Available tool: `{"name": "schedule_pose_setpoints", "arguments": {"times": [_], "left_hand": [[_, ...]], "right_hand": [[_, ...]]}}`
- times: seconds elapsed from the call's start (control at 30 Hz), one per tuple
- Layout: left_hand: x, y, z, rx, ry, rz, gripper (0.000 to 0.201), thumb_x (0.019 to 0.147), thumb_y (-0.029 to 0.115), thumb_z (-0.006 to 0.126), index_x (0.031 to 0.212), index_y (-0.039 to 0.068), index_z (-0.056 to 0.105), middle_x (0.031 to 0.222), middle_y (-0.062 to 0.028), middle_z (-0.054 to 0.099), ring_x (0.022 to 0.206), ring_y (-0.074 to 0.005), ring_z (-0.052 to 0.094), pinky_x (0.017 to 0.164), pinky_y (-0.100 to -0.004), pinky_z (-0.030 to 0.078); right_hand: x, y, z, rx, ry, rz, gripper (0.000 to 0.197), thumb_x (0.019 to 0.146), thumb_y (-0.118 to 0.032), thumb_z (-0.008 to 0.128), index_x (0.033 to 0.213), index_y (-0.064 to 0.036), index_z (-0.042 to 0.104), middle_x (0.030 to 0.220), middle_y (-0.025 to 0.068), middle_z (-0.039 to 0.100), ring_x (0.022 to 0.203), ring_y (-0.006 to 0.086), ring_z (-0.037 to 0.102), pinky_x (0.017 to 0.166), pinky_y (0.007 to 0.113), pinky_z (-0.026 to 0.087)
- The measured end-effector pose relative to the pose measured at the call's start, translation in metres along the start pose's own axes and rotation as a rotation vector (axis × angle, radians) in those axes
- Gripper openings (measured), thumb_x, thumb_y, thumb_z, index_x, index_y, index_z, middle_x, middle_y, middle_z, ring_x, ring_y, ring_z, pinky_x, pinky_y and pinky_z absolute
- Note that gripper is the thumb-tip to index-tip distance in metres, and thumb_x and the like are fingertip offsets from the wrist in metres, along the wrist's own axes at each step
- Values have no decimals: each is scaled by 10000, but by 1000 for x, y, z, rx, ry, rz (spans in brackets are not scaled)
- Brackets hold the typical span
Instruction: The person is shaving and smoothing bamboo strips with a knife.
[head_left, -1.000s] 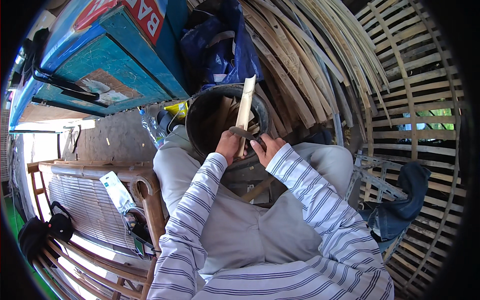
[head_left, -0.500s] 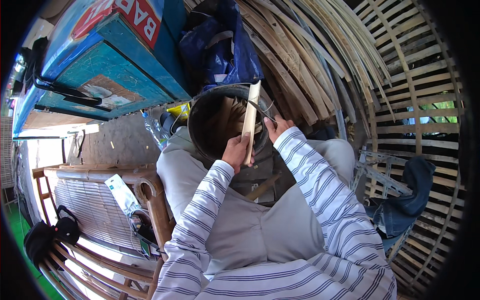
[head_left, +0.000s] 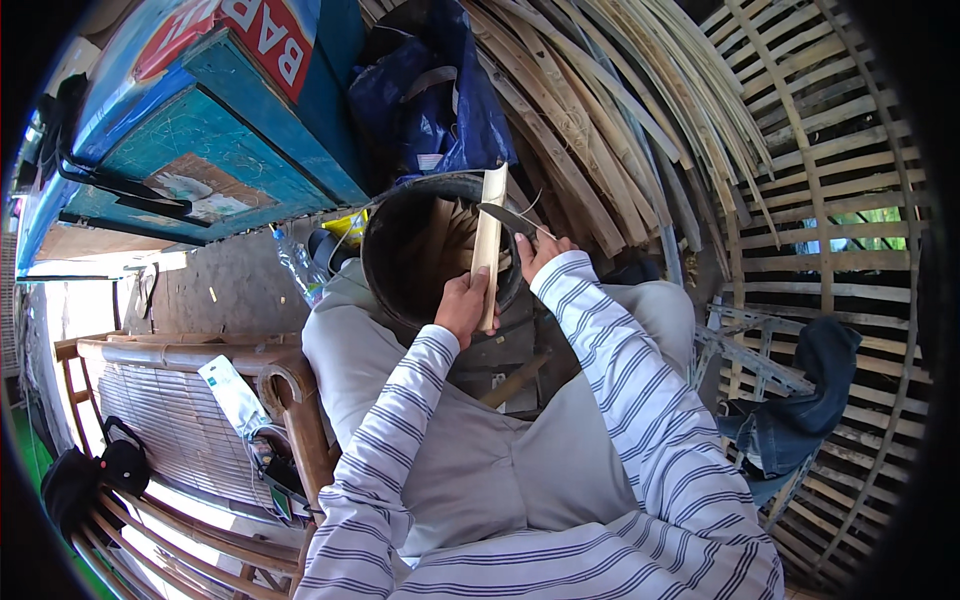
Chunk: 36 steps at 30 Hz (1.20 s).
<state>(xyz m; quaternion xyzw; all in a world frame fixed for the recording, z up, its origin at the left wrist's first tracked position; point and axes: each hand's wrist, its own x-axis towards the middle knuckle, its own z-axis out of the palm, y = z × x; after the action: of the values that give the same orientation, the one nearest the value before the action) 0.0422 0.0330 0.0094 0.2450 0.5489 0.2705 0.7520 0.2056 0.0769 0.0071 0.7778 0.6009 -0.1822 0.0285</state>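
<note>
Relative to the frame one second back: right hand (head_left: pixel 545 255) and knife (head_left: pixel 507 217) have shifted up from just above the left hand (head_left: pixel 463 307) toward the far end of the bamboo strip (head_left: pixel 486 245). Against the half-second frame, little change.

Left: fingers wrapped around the strip's near end, thumb lying along it. Right: fingers folded around the knife's handle, which they mostly hide; blade points left and lies across the strip's upper part. Depth of any cut: cannot tell. A thin, pale curl (head_left: pixel 539 197) shows beside the blade; whether attached, unclear.

Strip is tilted, far end away from the body, over the right part of a black bucket (head_left: pixel 373 238). Bucket sits between the knees, with bamboo pieces (head_left: pixel 437 235) inside.

Farther out: blue bag (head_left: pixel 430 120) just beyond the bucket; long stack of split strips (head_left: pixel 590 150) to its right; clear plastic bottle (head_left: pixel 293 260) to its left, near the teal cabinet (head_left: pixel 225 135). Bamboo bench (head_left: pixel 190 350) at left, bearing a pale package (head_left: pixel 233 392). At right, dark blue cloth (head_left: pixel 835 375) draped on a grey metal frame (head_left: pixel 765 350), before a slatted wall (head_left: pixel 780 180).
</note>
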Motion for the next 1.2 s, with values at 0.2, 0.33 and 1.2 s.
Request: {"name": "schedule_pose_setpoints", "arguments": {"times": [0.2, 0.33, 1.2], "left_hand": [[7, -2, -6, -74, -12, -23, 369, 992, 339, 420, 870, 9, 530, 578, -71, 532, 397, -163, 515, 353, -285, 427], [5, -7, -20, -120, -41, -29, 356, 994, 322, 420, 873, 6, 530, 570, -71, 525, 394, -167, 504, 349, -300, 415], [1, 15, -15, -91, -82, -59, 374, 965, 367, 487, 995, -5, 503, 635, -72, 544, 411, -157, 513, 357, -266, 415]], "right_hand": [[-18, 7, -5, 7, 43, -222, 508, 915, -508, 439, 1082, -49, 578, 870, 279, 638, 869, 431, 634, 780, 503, 508], [-72, 0, -25, 23, -175, -293, 504, 920, -511, 434, 1050, -45, 575, 806, 282, 630, 786, 457, 633, 725, 524, 510], [-12, 5, -14, 108, 13, -127, 559, 859, -566, 518, 1045, -44, 584, 886, 261, 642, 874, 442, 622, 784, 495, 502]]}}
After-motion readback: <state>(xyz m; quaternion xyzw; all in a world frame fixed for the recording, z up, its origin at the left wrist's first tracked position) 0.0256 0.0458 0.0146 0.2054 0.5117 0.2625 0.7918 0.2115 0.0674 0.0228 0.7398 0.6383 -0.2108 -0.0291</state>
